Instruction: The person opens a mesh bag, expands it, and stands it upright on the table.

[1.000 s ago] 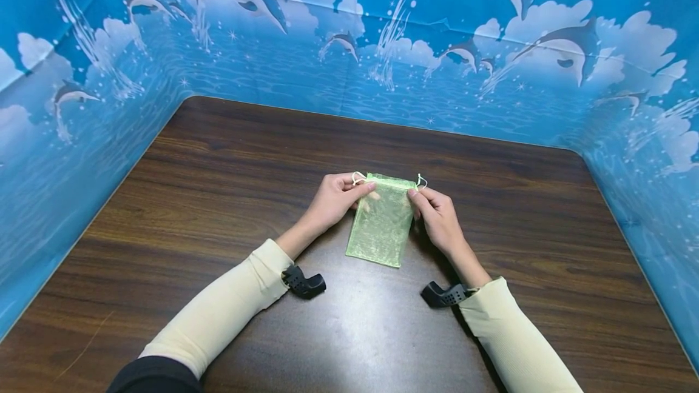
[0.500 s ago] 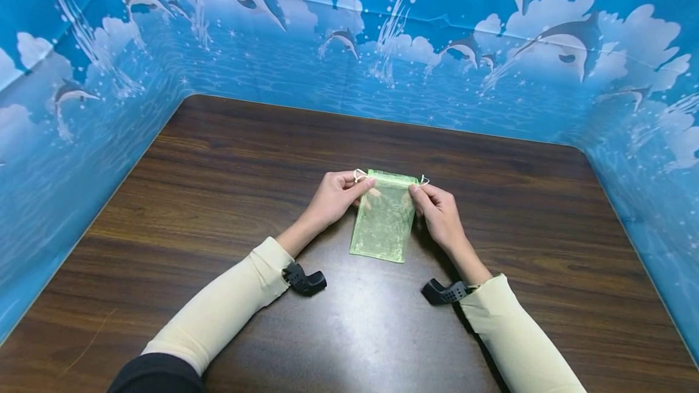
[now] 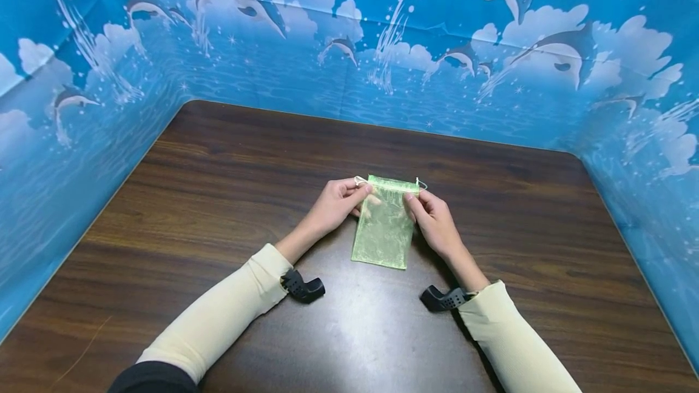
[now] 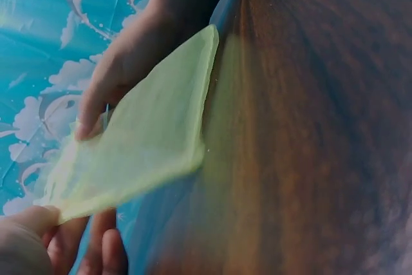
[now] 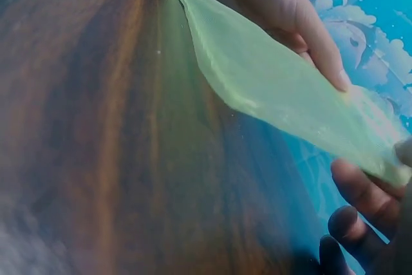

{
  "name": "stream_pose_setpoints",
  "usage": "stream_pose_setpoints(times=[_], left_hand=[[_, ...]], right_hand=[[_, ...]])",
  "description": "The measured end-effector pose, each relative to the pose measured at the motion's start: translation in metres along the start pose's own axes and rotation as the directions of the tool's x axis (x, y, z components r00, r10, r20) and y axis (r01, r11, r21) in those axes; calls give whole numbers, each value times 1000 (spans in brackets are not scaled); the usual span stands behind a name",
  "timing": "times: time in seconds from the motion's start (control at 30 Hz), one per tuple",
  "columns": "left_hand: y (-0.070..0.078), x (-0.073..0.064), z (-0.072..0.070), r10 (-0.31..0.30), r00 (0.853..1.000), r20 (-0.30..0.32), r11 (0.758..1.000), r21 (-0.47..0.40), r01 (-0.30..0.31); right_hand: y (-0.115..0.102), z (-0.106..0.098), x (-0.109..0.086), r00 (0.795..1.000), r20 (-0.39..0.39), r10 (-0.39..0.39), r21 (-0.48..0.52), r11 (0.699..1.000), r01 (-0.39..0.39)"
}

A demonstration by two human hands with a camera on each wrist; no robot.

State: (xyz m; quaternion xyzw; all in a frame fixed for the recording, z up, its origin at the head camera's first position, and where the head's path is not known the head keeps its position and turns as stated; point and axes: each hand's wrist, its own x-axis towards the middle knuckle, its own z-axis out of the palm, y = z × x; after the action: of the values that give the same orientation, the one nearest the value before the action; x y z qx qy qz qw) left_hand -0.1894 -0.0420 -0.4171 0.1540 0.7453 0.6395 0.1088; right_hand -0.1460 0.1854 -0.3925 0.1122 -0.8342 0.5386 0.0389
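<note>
Mind black wrist cameras (image 3: 303, 288) at 8 and 5 o'clock from green mesh bag (image 3: 383, 226). Held over dark table (image 3: 235, 187), pinched at 11 by left hand (image 3: 334, 204), at 1 by right hand (image 3: 437, 220). Pull evenly, leaving string loops (image 3: 360, 181) free (sheer, so probably easy to crease). Beyond, at 12, blocked by dolphin curtain (image 3: 284, 77).

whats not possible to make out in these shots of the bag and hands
- Head view: how the cords on the green bag are tied, too small.
- Head view: right sleeve's upper end, cut off by the bottom edge.
- Left wrist view: part of the left hand, cut off by the frame edge.
- Right wrist view: part of the right hand, likewise.
</note>
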Motion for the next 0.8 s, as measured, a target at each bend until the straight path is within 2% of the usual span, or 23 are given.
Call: stream_pose_setpoints(times=[0.13,0.27,0.53,0.8], left_hand=[[-2,0,1,-4,1000,18,1000,3,4],[-3,0,2,-8,1000,-5,1000,-12,8],[-2,1,3,-22,999,-44,1000,-17,21],[-4,0,2,-17,999,-36,999,-28,16]], right_hand=[[-1,1,0,999,-22,31,-16,999,-31],[1,0,0,999,-35,36,-3,999,-36],[33,2,8,999,-40,5,22,1000,-4],[40,1,7,1000,-24,9,20,1000,-8]])
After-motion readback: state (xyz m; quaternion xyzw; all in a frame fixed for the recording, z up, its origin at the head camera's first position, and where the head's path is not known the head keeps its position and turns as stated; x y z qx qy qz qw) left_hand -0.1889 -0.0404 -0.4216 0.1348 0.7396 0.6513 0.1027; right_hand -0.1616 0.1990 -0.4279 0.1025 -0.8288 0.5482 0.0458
